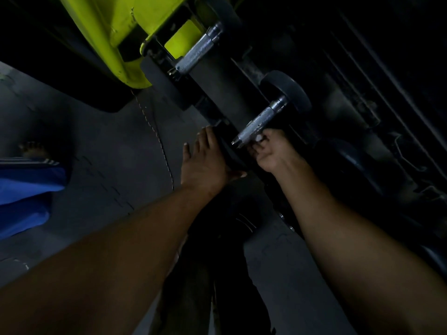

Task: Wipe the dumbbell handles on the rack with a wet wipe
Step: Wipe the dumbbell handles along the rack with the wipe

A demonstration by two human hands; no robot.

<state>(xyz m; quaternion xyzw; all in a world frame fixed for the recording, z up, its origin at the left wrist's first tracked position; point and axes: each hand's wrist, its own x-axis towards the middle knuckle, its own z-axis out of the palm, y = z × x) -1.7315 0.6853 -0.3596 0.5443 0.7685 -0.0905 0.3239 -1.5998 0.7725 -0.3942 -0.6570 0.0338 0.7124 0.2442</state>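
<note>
The left hand (pixel 205 163) rests with straight fingers on the near black dumbbell head (pixel 229 151), while to its right the right hand (pixel 271 151) pinches a mostly hidden white wet wipe (pixel 259 137) against the near end of the knurled dumbbell handle (pixel 257 125) on the dim rack (pixel 217 97).

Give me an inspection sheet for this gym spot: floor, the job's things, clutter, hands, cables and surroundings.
Surface: dark floor, dimly lit.
Job's things: near dumbbell handle, knurled metal, on the black rack; far dumbbell handle untouched. Wet wipe: a small white bit shows at the right hand's fingers.
Clutter: nothing seen.
Hands: left hand rests with straight fingers on the near dumbbell's dark end weight; right hand pinches the wipe against the near handle's lower end.
Cables: thin cord runs across the floor.
Surroundings: lime-green frame; blue garment and a bare foot at left.
</note>
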